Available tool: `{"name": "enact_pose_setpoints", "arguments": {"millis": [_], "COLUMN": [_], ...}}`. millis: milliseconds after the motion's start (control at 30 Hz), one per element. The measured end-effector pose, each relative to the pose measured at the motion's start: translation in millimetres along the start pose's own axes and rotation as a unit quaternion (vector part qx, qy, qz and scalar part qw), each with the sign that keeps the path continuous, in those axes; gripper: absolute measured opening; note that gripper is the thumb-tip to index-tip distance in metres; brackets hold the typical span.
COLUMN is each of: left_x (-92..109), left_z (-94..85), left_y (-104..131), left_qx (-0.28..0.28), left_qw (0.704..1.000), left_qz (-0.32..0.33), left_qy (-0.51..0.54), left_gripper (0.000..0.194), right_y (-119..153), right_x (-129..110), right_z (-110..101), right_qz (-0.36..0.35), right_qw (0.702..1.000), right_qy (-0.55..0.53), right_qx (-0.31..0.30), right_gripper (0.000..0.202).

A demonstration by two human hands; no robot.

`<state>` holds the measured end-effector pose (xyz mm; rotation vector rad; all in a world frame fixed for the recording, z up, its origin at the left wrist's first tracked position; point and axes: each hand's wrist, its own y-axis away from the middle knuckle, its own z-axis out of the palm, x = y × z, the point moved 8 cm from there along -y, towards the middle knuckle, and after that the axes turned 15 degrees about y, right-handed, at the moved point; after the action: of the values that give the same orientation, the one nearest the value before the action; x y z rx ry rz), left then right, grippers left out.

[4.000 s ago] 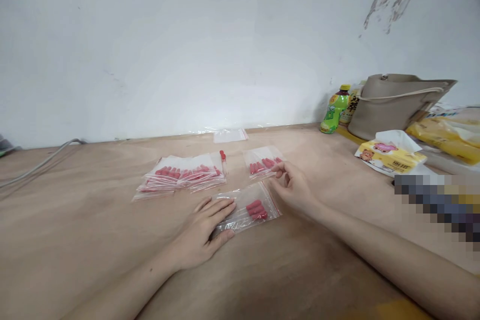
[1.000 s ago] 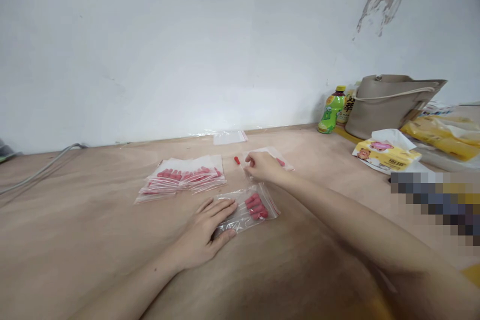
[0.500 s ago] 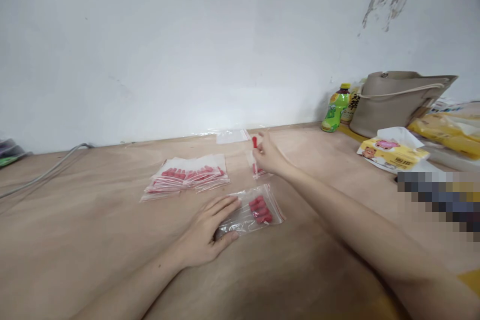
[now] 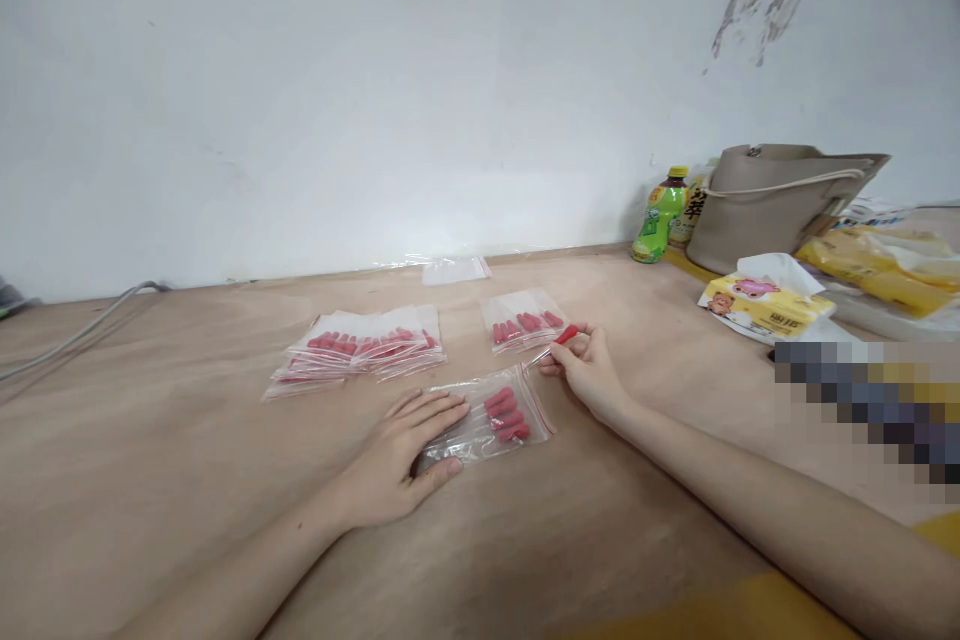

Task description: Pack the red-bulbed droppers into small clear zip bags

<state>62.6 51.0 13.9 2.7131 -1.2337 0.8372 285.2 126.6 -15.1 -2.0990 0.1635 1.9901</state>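
A clear zip bag (image 4: 480, 432) with several red-handled pieces (image 4: 508, 415) lies flat on the table. My left hand (image 4: 412, 450) rests spread on the bag's left part. Just beyond the bag's upper right corner, my right hand (image 4: 581, 367) pinches a thin tool (image 4: 566, 334) with a red handle and a pale, slender shaft pointing down-left at the bag. Behind it lies another small stack of bags (image 4: 525, 305) with red pieces. A larger stack of filled bags (image 4: 375, 345) sits at the left, partly fanned out.
Flat clear bags (image 4: 454, 270) lie by the wall. At the right are a green bottle (image 4: 655, 220), a grey-beige bag (image 4: 765, 215), a yellow tissue pack (image 4: 769, 300) and yellow packages (image 4: 885, 265). A grey cable (image 4: 90, 325) runs along the left.
My right hand has moved from the small far stack toward me and right, carrying the red-handled tool, now tilted toward the near bag. My left hand stays on that bag.
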Motion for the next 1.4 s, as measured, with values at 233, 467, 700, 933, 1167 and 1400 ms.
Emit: {"name": "enact_pose_setpoints", "arguments": {"millis": [233,467,700,933,1167,1400], "left_x": [-0.1,1.2,2.0,1.6,2.4,2.1], "left_z": [0.4,0.1,-0.2,-0.5,0.7,0.6], "left_y": [0.7,0.4,1.3,1.1,-0.3,-0.6], "left_qx": [-0.003,0.003,0.003,0.009,-0.001,0.002], "left_qw": [1.0,1.0,1.0,1.0,1.0,1.0], "left_qz": [-0.002,0.0,-0.001,0.005,-0.006,-0.007], "left_qy": [0.0,0.004,-0.01,-0.011,-0.012,-0.009], "left_gripper": [0.049,0.051,0.052,0.052,0.053,0.053], "right_y": [14.3,12.8,15.2,16.5,8.3,15.1], "right_x": [-4.8,1.4,0.1,-6.5,-7.8,-10.4], "right_z": [6.2,7.4,17.4,24.9,25.6,34.6], "right_qz": [0.001,0.041,0.019,-0.096,-0.106,-0.134], "right_qw": [1.0,0.995,0.975,0.94,0.938,0.943], "right_qy": [0.004,-0.026,0.063,0.204,0.283,0.26], "right_qx": [-0.031,-0.088,-0.212,-0.255,-0.168,-0.159], "right_gripper": [0.049,0.048,0.038,0.028,0.021,0.015]}}
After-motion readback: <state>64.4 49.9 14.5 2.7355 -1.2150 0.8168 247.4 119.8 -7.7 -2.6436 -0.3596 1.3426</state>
